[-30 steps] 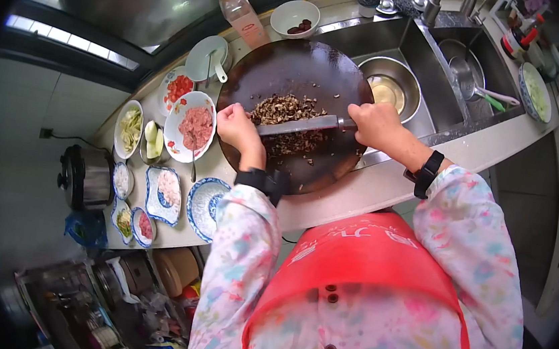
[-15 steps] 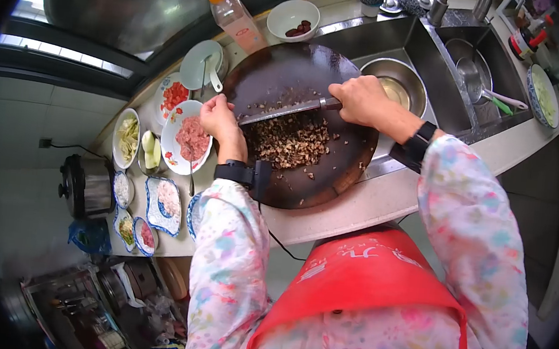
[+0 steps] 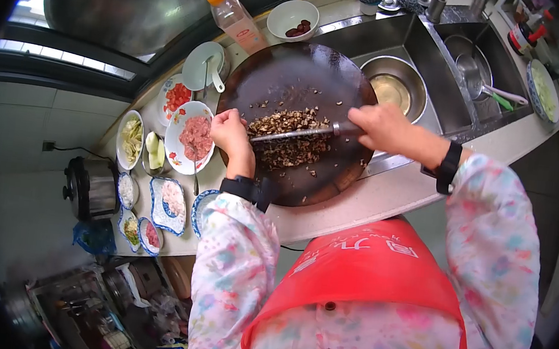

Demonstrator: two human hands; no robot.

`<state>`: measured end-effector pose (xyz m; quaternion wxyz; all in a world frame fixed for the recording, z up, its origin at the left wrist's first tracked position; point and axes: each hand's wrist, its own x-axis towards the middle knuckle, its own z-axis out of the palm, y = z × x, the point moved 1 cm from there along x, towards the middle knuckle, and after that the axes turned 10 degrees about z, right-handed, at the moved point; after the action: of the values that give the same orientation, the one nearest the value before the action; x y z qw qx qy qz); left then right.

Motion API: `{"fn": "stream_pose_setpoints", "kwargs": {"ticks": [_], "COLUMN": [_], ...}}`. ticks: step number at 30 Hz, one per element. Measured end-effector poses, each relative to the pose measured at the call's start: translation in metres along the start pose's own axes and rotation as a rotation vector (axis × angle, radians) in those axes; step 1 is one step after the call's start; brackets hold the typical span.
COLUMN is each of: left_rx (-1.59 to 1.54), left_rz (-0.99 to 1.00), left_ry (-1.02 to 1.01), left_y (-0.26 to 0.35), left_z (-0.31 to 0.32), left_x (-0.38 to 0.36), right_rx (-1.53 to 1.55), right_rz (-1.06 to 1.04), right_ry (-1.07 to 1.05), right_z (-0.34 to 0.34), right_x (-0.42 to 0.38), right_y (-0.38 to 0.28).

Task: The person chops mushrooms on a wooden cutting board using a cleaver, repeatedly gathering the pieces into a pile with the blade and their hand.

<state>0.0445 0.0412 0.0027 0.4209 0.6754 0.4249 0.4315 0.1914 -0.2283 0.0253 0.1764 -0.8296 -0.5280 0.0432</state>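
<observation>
Right hand (image 3: 386, 127) grips, left hand (image 3: 231, 136) pinches, a long grey-metal knife (image 3: 293, 135), presumably steadying both ends across chopped brown pieces (image 3: 296, 153).

Both arms reach forward, hands well apart. Left arm (image 3: 234, 264) runs near to far, almost straight; left hand (image 3: 231, 137) raised off the wrist, fingers curled in and pinched tight. Right arm (image 3: 495, 229) bent, elbow out to the near right — forearm angling far and left; right hand (image 3: 385, 127) clenched in a full grip, slightly farther than the left.
</observation>
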Motion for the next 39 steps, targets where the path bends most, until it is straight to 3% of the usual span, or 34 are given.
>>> {"fn": "stream_pose_setpoints", "kwargs": {"ticks": [3, 6, 8, 10, 13, 18, 20, 22, 24, 30, 32, 34, 36, 38, 39], "left_rx": [-0.187, -0.208, -0.148, -0.053, 0.006, -0.281, -0.156, -0.212, -0.05, -0.176, -0.336, -0.179, -0.13, -0.106, -0.137], "left_rz": [-0.27, -0.297, -0.141, 0.075, -0.031, -0.244, -0.263, -0.208, 0.058, -0.165, -0.164, -0.167, -0.012, 0.09, 0.003], "left_ry": [-0.051, -0.037, 0.049, 0.088, 0.002, -0.065, -0.074, -0.004, 0.059, -0.101, -0.139, -0.152, -0.001, 0.011, -0.028], "left_y": [0.008, 0.013, -0.026, 0.001, 0.006, 0.017, -0.009, -0.015, 0.0, 0.005, 0.004, -0.015, -0.017, -0.006, -0.005], "left_z": [-0.013, -0.022, -0.017, -0.007, -0.012, -0.027, -0.022, -0.012, -0.009, -0.016, -0.009, 0.004, 0.012, 0.014, 0.012], "left_x": [0.015, -0.003, -0.006, -0.022, -0.013, -0.001, -0.011, -0.018, -0.028, 0.007, 0.017, 0.016, 0.008, 0.001, 0.005], "right_rx": [-0.035, -0.113, -0.092, -0.032, -0.046, -0.113, -0.143, -0.129, -0.082, -0.122, -0.126, -0.138, -0.126, -0.047, -0.066], "right_rz": [-0.072, -0.009, 0.02, 0.055, 0.08, 0.078, 0.116, 0.142, 0.13, 0.044, 0.063, 0.086, 0.137, 0.148, 0.144], "right_ry": [-0.063, -0.149, -0.139, -0.082, -0.077, -0.127, -0.172, -0.132, -0.112, 0.038, 0.026, 0.016, -0.066, -0.048, -0.042], "right_z": [-0.046, -0.051, -0.018, 0.006, 0.003, -0.045, -0.041, -0.018, 0.004, -0.036, -0.036, -0.031, -0.009, 0.014, 0.011], "right_x": [0.012, 0.011, 0.004, -0.015, -0.007, -0.006, -0.01, -0.018, -0.031, -0.005, 0.012, 0.017, 0.007, -0.008, -0.004], "right_y": [-0.021, -0.046, -0.036, -0.016, -0.013, -0.044, -0.05, -0.041, -0.029, -0.034, -0.037, -0.033, -0.022, -0.018, -0.016]}}
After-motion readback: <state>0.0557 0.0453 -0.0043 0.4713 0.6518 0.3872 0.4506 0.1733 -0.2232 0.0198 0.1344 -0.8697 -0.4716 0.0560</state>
